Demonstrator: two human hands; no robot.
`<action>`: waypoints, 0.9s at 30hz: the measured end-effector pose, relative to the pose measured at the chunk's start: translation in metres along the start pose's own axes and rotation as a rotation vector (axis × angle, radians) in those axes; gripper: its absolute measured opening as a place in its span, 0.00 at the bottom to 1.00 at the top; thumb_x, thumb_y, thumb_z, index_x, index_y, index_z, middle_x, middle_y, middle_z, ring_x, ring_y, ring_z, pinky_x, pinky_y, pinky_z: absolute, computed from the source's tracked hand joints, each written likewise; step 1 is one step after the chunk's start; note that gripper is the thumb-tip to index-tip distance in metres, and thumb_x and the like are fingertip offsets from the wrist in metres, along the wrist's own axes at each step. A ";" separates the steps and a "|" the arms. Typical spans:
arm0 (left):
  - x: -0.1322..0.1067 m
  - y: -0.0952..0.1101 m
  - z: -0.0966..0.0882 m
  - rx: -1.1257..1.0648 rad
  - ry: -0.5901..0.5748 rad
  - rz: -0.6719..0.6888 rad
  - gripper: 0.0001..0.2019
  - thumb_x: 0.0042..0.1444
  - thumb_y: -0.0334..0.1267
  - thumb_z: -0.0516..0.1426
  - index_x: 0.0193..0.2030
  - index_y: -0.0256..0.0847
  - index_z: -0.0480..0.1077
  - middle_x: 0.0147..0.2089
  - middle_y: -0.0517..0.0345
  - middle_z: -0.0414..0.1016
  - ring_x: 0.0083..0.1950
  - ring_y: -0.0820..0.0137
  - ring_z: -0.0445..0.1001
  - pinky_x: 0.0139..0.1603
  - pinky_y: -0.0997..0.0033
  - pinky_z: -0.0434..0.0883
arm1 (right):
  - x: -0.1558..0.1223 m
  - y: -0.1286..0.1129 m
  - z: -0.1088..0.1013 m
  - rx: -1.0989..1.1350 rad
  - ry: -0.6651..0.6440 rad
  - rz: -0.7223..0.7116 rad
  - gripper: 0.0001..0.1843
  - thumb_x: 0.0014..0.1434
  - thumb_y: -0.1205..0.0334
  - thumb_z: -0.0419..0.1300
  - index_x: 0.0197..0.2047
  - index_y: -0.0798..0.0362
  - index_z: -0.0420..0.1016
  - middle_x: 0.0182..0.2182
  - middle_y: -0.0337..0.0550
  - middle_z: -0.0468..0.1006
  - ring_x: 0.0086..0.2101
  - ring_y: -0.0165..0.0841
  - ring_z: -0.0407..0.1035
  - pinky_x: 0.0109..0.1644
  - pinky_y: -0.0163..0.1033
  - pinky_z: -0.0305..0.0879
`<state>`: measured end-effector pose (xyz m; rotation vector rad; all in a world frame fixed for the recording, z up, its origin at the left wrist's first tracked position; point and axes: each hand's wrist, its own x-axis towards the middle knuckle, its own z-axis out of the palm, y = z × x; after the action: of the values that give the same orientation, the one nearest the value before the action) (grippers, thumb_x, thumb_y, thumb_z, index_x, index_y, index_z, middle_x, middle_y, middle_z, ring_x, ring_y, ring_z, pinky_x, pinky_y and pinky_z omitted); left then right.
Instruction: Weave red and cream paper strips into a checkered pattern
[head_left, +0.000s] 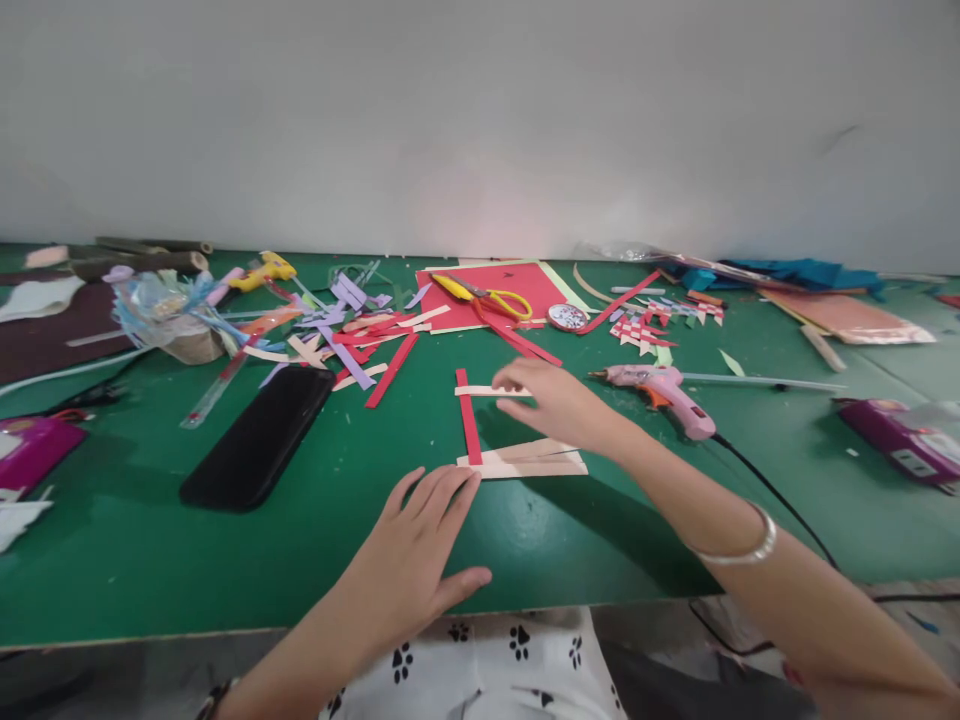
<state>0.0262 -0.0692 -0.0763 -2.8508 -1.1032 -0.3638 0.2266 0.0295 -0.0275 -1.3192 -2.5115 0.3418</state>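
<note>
My right hand (555, 400) pinches the right end of a cream paper strip (480, 391). The left end of that strip lies across a red paper strip (469, 420) that runs away from me. More cream strips (525, 468) fan out to the right from the red strip's near end. My left hand (424, 540) lies with fingers stretched out, its fingertips touching the near corner where the red and cream strips meet. To the right of my right hand lies a pink glue gun (667, 395). Yellow-handled scissors (487, 297) rest on red paper sheets (450, 318) farther back.
A black phone (259, 438) lies left of my hands. Loose purple, red and cream strips (352, 340) are heaped behind it. Woven red-and-white paper pieces (645, 330) and a small round dish (568, 318) sit at back right. The glue gun's cord (780, 500) runs off the front edge.
</note>
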 end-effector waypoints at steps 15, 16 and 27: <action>0.004 0.007 0.004 0.077 0.052 0.000 0.31 0.60 0.54 0.39 0.54 0.27 0.62 0.51 0.43 0.69 0.50 0.58 0.66 0.50 0.57 0.55 | -0.032 -0.022 0.020 -0.019 -0.214 0.178 0.04 0.55 0.66 0.53 0.29 0.55 0.66 0.29 0.38 0.73 0.29 0.29 0.65 0.38 0.37 0.49; 0.004 0.007 0.004 0.079 0.058 0.000 0.30 0.60 0.54 0.40 0.55 0.27 0.61 0.51 0.43 0.69 0.50 0.58 0.66 0.50 0.57 0.54 | -0.031 -0.022 0.020 -0.009 -0.210 0.175 0.06 0.56 0.65 0.53 0.27 0.55 0.66 0.28 0.37 0.73 0.28 0.28 0.65 0.39 0.38 0.48; 0.004 0.006 0.005 0.052 0.037 -0.022 0.30 0.59 0.55 0.40 0.55 0.30 0.61 0.52 0.46 0.69 0.51 0.59 0.66 0.50 0.57 0.55 | -0.030 -0.019 0.026 0.057 -0.125 0.282 0.10 0.54 0.67 0.50 0.22 0.56 0.64 0.21 0.32 0.70 0.23 0.23 0.56 0.39 0.38 0.41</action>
<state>0.0343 -0.0703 -0.0802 -2.7775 -1.1221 -0.3817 0.2191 -0.0084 -0.0492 -1.6795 -2.3919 0.5673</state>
